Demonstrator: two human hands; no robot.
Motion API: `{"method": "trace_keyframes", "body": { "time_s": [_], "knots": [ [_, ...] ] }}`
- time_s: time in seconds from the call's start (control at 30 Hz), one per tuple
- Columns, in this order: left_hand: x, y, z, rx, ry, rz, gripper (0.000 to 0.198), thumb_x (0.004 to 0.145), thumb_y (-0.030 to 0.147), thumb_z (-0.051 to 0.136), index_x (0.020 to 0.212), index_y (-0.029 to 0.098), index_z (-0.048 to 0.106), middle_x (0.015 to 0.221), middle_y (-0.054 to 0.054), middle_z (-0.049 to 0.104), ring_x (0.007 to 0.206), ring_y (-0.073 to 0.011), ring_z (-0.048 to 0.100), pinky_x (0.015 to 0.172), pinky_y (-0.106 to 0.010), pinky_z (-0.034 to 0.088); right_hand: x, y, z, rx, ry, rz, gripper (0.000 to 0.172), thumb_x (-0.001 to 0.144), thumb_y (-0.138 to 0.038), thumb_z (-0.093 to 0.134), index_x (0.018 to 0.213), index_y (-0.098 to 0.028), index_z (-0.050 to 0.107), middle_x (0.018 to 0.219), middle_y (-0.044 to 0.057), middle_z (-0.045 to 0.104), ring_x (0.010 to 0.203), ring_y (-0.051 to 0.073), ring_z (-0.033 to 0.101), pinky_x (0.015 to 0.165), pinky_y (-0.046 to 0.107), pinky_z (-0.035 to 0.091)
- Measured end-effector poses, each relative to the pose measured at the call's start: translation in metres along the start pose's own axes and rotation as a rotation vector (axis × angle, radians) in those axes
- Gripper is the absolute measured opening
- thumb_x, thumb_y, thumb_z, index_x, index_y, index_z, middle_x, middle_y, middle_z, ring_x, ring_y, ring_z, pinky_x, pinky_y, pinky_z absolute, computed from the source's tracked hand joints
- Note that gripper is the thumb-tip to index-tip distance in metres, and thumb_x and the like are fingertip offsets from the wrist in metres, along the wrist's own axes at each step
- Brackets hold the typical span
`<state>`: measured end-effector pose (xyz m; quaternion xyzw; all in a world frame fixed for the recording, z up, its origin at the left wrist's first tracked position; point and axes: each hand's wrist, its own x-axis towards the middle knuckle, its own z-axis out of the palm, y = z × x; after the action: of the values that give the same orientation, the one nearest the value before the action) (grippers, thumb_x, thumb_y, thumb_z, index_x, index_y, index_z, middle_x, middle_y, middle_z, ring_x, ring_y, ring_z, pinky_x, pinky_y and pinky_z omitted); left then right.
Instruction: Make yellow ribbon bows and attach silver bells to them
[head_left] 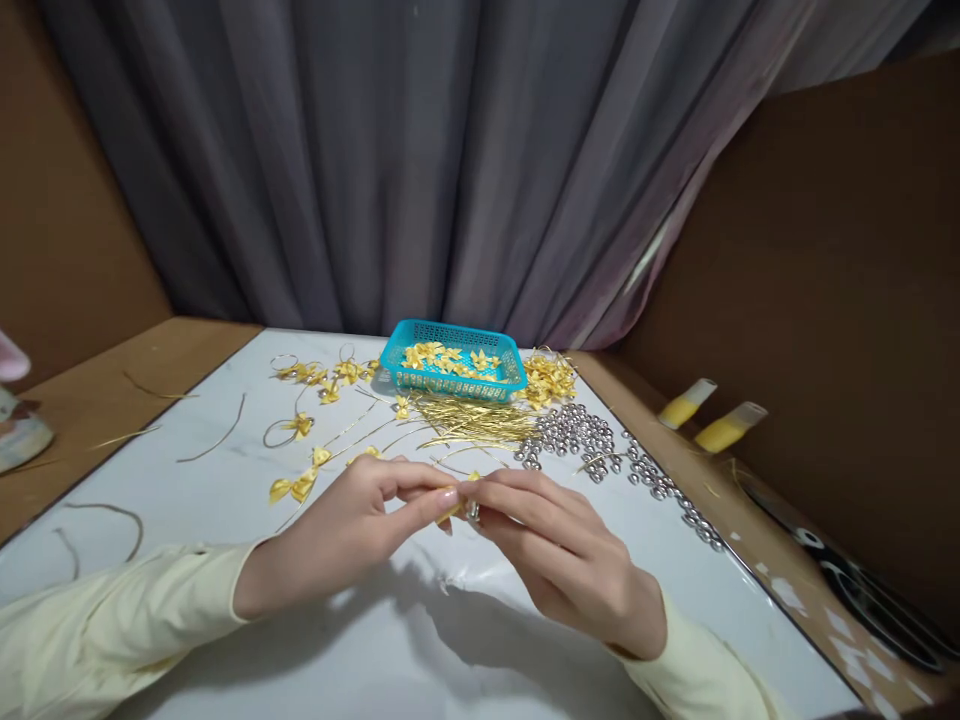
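White surface (pixel 202 490): A pale worktop carries loose craft parts, most of them gathered toward its far edge.
Right hand (pixel 566 555): From the near right corner, its fingers bunch against the left fingertips, apparently gripping a small silver piece (pixel 472 511); the thumb is hidden.
Left hand (pixel 352 520): From the near left corner, thumb and fingers pinch a yellow piece (pixel 447 516) above the surface's middle.
Turquoise basket (pixel 450 384): It holds yellow bows near the middle of the far edge.
Silver rings (pixel 574 430): Scattered from near the far right corner down along the right edge.
Gold strands (pixel 480 418): A bundle lies between basket and hands.
Yellow piece: The step in hand looks like fingertip assembly with the silver one; whether they are joined cannot be told.
Silver piece: The next move appears to call for steady pinching and careful alignment.
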<state>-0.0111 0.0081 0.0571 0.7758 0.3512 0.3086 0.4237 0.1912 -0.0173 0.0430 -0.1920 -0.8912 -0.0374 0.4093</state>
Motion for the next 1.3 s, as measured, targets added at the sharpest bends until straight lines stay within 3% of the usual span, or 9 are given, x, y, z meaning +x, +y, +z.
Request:
{"method": "trace_keyframes", "body": {
  "time_s": [0.23, 0.47, 0.57, 0.67, 0.8, 0.87, 0.93, 1.07, 1.3],
  "knots": [
    [-0.001, -0.002, 0.000, -0.034, 0.055, -0.035, 0.021, 0.087, 0.029, 0.054, 0.088, 0.019, 0.072, 0.080, -0.001, 0.072, 0.076, -0.0144, 0.065, 0.068, -0.022, 0.051, -0.011, -0.001, 0.009, -0.303, 0.043, -0.171, 0.013, 0.076, 0.001, 0.059, 0.085, -0.005, 0.067, 0.096, 0.017, 0.071, 0.088, 0.024, 0.064, 0.067, 0.031, 0.059],
    [0.000, -0.006, -0.001, -0.177, 0.001, -0.061, 0.022, 0.085, 0.034, 0.057, 0.088, 0.018, 0.071, 0.083, -0.002, 0.072, 0.079, -0.0153, 0.065, 0.071, -0.024, 0.052, -0.012, 0.000, 0.018, -0.342, 0.083, -0.208, 0.015, 0.079, -0.001, 0.056, 0.087, -0.006, 0.067, 0.092, 0.017, 0.072, 0.085, 0.024, 0.065, 0.064, 0.033, 0.060],
    [0.002, -0.007, -0.001, -0.191, 0.001, -0.086, 0.021, 0.081, 0.036, 0.062, 0.083, 0.017, 0.070, 0.080, -0.002, 0.071, 0.075, -0.0142, 0.064, 0.069, -0.022, 0.051, -0.011, -0.004, 0.024, -0.171, 0.213, -0.056, 0.023, 0.077, 0.001, 0.057, 0.096, -0.009, 0.064, 0.091, 0.015, 0.071, 0.084, 0.023, 0.064, 0.065, 0.034, 0.058],
    [0.004, -0.007, -0.002, -0.176, -0.009, -0.093, 0.021, 0.082, 0.035, 0.060, 0.082, 0.017, 0.069, 0.076, -0.002, 0.071, 0.072, -0.0135, 0.063, 0.069, -0.023, 0.050, -0.007, -0.003, 0.020, 0.146, 0.394, 0.341, 0.021, 0.082, -0.002, 0.052, 0.092, -0.017, 0.063, 0.091, 0.009, 0.068, 0.084, 0.019, 0.063, 0.070, 0.035, 0.055],
    [0.004, -0.006, -0.004, -0.134, -0.077, -0.071, 0.016, 0.082, 0.031, 0.061, 0.081, 0.017, 0.070, 0.079, -0.002, 0.072, 0.072, -0.0138, 0.063, 0.068, -0.024, 0.050, 0.000, 0.019, -0.005, 0.644, 0.573, 0.849, 0.013, 0.087, -0.024, 0.053, 0.076, -0.019, 0.059, 0.085, 0.004, 0.063, 0.066, 0.013, 0.060, 0.063, 0.029, 0.051],
    [0.003, -0.007, -0.005, -0.106, -0.100, -0.063, 0.014, 0.080, 0.029, 0.063, 0.078, 0.018, 0.070, 0.073, -0.001, 0.072, 0.068, -0.0134, 0.063, 0.064, -0.022, 0.049, 0.000, 0.034, -0.021, 0.782, 0.540, 0.988, 0.013, 0.082, -0.030, 0.059, 0.075, -0.019, 0.060, 0.064, 0.000, 0.056, 0.052, 0.010, 0.051, 0.053, 0.024, 0.045],
    [0.001, -0.009, -0.006, -0.059, -0.121, -0.038, 0.013, 0.078, 0.029, 0.064, 0.076, 0.018, 0.071, 0.069, 0.000, 0.071, 0.064, -0.0127, 0.063, 0.060, -0.021, 0.049, -0.002, 0.047, -0.036, 0.854, 0.493, 1.046, 0.014, 0.082, -0.033, 0.060, 0.076, -0.020, 0.061, 0.045, -0.005, 0.040, 0.041, 0.008, 0.035, 0.045, 0.022, 0.036],
    [-0.003, -0.012, -0.005, 0.063, -0.127, 0.108, 0.008, 0.078, 0.024, 0.065, 0.077, 0.019, 0.072, 0.071, -0.001, 0.071, 0.064, -0.0125, 0.063, 0.059, -0.021, 0.048, -0.009, 0.062, -0.053, 0.882, 0.488, 1.027, 0.014, 0.078, -0.030, 0.062, 0.070, -0.020, 0.058, 0.044, -0.008, 0.034, 0.036, 0.005, 0.014, 0.038, 0.024, 0.020],
    [-0.004, -0.012, -0.001, 0.170, -0.089, 0.286, 0.009, 0.079, 0.016, 0.063, 0.077, 0.018, 0.071, 0.066, 0.000, 0.070, 0.062, -0.0119, 0.061, 0.064, -0.023, 0.047, -0.006, 0.053, -0.064, 0.834, 0.553, 0.994, 0.015, 0.073, -0.028, 0.065, 0.066, -0.022, 0.053, 0.051, -0.007, 0.040, 0.033, 0.003, 0.009, 0.038, 0.027, 0.007]
  ]
}}
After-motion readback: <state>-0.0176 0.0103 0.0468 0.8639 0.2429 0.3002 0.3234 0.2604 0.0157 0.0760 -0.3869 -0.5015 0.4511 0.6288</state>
